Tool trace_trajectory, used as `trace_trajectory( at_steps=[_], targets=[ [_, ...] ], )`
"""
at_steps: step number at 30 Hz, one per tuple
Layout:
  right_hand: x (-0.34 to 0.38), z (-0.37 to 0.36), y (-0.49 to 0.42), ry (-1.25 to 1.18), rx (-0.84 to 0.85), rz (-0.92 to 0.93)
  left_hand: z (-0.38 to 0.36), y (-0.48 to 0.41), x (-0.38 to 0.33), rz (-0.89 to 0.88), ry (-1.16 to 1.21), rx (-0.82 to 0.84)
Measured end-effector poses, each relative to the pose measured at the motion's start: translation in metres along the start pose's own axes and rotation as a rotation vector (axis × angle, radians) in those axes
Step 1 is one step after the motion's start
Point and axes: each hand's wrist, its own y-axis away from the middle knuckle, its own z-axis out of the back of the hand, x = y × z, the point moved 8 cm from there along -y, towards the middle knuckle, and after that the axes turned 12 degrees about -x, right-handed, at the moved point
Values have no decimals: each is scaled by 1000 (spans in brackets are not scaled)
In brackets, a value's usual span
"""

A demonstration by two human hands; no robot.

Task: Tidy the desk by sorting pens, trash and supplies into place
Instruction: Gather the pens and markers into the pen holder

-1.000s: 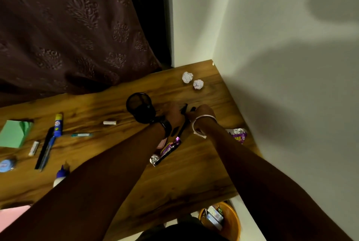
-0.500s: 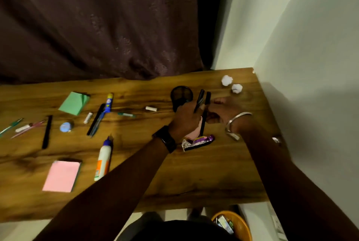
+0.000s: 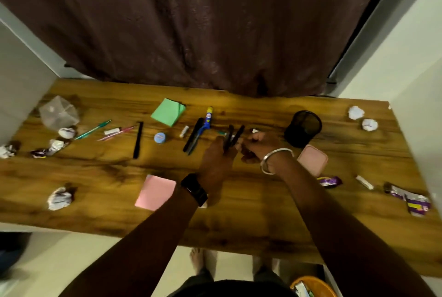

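Over the middle of the wooden desk (image 3: 239, 220) my left hand (image 3: 216, 160) holds two black pens (image 3: 233, 136) that stick up in a V. My right hand (image 3: 259, 146), with a silver bangle, is closed right beside them; whether it touches the pens I cannot tell. A black mesh pen cup (image 3: 302, 128) stands just right of my right hand. More pens lie to the left: a black and a blue one (image 3: 195, 136), a single black pen (image 3: 138, 140), a pink pen (image 3: 118, 132) and a green pen (image 3: 93, 129).
Crumpled papers (image 3: 362, 118) sit at the far right corner, wrappers (image 3: 415, 201) at the right edge, more trash (image 3: 58, 198) on the left. Green notes (image 3: 168, 112), pink notes (image 3: 155, 192), a pink case (image 3: 312, 160) and a clear box (image 3: 58, 112) lie about. An orange bin (image 3: 311, 288) stands below.
The view has swung left, revealing the desk's left side. My hands lifted the two black pens off the desk and carried them left, away from the pen cup.
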Motion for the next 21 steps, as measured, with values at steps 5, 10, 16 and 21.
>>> trace_trajectory(
  at_steps=[5, 10, 16, 21],
  targets=[
    [26, -80, -14, 519, -142, 220, 90, -32, 60, 93, -108, -227],
    [44, -139, -30, 710, -180, 211, 128, -51, 112, 211, -31, -251],
    [3, -158, -31, 559, 58, -90, 128, -53, 137, 302, 223, -148],
    [17, -162, -36, 383, 1, -89, 119, -57, 119, 180, 187, -127]
  ],
)
